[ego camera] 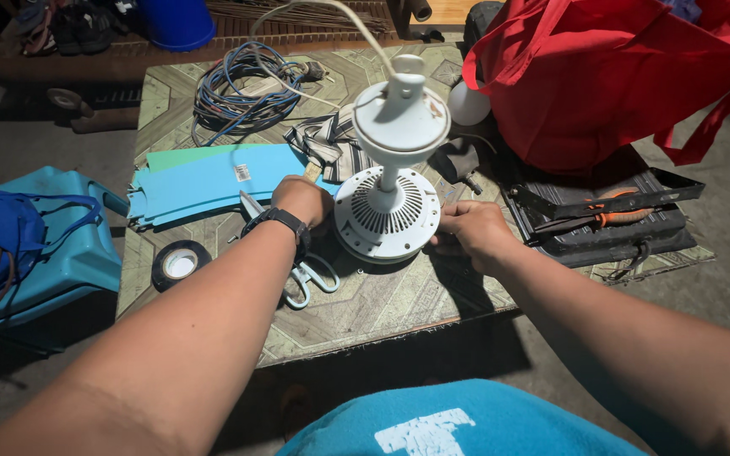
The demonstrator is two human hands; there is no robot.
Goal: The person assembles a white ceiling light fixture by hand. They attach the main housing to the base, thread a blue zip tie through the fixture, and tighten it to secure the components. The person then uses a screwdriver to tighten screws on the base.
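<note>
A white ceiling-fan motor housing (388, 211) with a vented round body, a short stem and a round canopy (400, 122) stands on a low patterned table (382, 304). A pale cord runs up from its top. My left hand (302, 201), with a black wristwatch on the wrist, rests against the housing's left side. On the housing's right edge, my right hand (471, 232) grips the rim. Both hands hold the fan motor upright.
Light blue fan blades (204, 181) lie stacked at the left. Scissors (302, 274) and a roll of black tape (180, 264) lie near my left arm. A coiled blue cable (238, 89) is at the back. A red bag (601, 76) and a black tool tray (610, 219) with orange-handled pliers are right.
</note>
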